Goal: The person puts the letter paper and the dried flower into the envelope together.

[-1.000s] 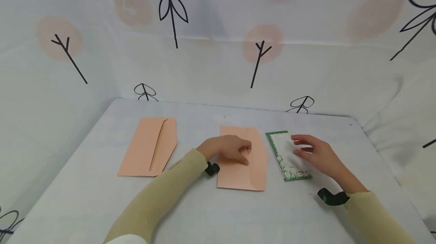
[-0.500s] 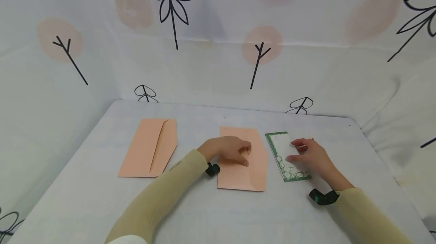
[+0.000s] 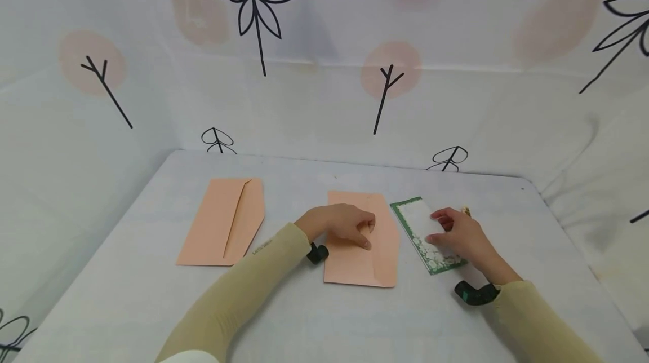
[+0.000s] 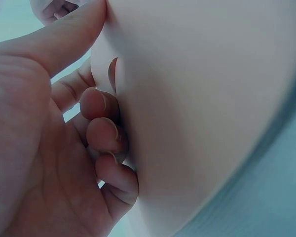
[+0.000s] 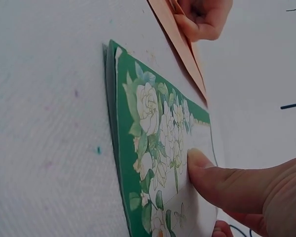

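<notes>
In the head view, my left hand (image 3: 350, 225) rests on the middle peach envelope (image 3: 355, 267), fingers curled at its paper and thumb against its face. The left wrist view shows the fingertips (image 4: 106, 133) at a slit in the envelope; part of the grip is hidden. My right hand (image 3: 461, 236) pinches a white card (image 3: 418, 222) with a green floral border, lying right of that envelope. Its thumb (image 5: 202, 168) lies on the card's face in the right wrist view, the other fingers mostly hidden behind. Two layers show at the card's edge.
A second peach envelope (image 3: 208, 228) lies at the left of the white-covered table (image 3: 284, 318), its flap side up. A small gold piece (image 3: 466, 211) shows behind my right hand. Patterned white cloth (image 3: 314, 103) hangs around the table's back and sides.
My right hand has come down onto the card and taken hold of it. The card has turned slightly, its far end shifting left. My left hand and the envelopes have stayed put.
</notes>
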A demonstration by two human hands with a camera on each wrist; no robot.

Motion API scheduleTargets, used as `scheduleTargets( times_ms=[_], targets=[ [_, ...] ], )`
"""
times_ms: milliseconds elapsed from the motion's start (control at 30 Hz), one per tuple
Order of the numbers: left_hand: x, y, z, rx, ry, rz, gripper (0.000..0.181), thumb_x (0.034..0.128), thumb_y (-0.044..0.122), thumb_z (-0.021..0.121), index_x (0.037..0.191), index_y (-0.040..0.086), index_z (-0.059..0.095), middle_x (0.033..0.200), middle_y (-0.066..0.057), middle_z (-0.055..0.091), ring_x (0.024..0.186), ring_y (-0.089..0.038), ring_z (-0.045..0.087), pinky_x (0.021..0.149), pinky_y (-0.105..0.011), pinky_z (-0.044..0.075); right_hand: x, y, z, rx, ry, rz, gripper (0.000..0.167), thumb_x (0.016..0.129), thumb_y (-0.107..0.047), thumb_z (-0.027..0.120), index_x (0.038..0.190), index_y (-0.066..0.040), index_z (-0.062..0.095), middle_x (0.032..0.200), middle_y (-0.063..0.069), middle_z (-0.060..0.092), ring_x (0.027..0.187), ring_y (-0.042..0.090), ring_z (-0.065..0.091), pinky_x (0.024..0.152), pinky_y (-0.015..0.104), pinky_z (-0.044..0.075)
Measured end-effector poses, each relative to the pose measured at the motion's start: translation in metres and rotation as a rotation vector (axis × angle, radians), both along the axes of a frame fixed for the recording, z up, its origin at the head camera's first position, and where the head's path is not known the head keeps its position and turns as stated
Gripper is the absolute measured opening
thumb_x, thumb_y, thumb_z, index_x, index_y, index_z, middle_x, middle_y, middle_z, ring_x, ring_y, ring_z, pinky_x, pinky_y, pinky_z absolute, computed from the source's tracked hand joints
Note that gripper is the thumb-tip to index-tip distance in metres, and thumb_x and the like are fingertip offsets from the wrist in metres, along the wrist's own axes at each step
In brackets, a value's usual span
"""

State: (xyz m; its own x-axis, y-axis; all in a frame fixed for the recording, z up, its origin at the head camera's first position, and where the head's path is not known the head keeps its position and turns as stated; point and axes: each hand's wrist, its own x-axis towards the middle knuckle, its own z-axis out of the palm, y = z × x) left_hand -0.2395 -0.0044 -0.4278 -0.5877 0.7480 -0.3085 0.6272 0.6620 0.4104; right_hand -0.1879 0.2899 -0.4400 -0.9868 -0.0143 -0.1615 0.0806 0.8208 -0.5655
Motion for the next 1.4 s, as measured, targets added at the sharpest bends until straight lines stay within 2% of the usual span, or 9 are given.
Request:
scheduleTargets(
  times_ms=[500,767,1000,1400],
  targets=[
    [0.001,-0.001,0.002,0.01,-0.013,0.006,0.032,0.0896,0.047,0.072,0.102,0.024,0.053,0.076,0.004,0.043,0.075,-0.01,0.046,0.068,-0.025,0.034,0.001,-0.002,-0.002,-0.035,0.002,-0.017,0.056,0.085,-0.022,0.081,0.129,0.0,0.053,0.126,0.028,0.053,0.112,0.042,0.05,0.093,0.059,0.042],
    [0.0,-0.004,0.003,0.067,-0.029,-0.007,0.029,0.089,0.045,0.073,0.098,0.023,0.055,0.077,0.005,0.045,0.074,-0.01,0.046,0.067,-0.024,0.034,0.002,0.0,-0.002,-0.054,0.022,-0.011,0.045,0.087,-0.016,0.077,0.124,0.001,0.058,0.119,0.023,0.055,0.104,0.038,0.049,0.087,0.053,0.043],
    [-0.004,-0.002,0.003,0.097,-0.027,-0.028,0.027,0.09,0.042,0.073,0.092,0.022,0.055,0.073,0.006,0.043,0.07,-0.008,0.045,0.065,-0.024,0.034,0.0,0.011,0.003,-0.054,0.002,0.018,0.038,0.088,-0.013,0.074,0.121,0.004,0.062,0.115,0.023,0.061,0.105,0.039,0.056,0.088,0.053,0.044],
    [-0.001,-0.004,0.007,0.17,-0.087,-0.003,0.025,0.0915,0.039,0.072,0.093,0.02,0.056,0.074,0.005,0.049,0.067,-0.008,0.047,0.064,-0.023,0.036,0.0,0.018,0.006,-0.1,-0.01,0.031,0.028,0.09,-0.003,0.063,0.117,0.004,0.064,0.111,0.02,0.061,0.099,0.034,0.052,0.084,0.047,0.043]
  ],
)
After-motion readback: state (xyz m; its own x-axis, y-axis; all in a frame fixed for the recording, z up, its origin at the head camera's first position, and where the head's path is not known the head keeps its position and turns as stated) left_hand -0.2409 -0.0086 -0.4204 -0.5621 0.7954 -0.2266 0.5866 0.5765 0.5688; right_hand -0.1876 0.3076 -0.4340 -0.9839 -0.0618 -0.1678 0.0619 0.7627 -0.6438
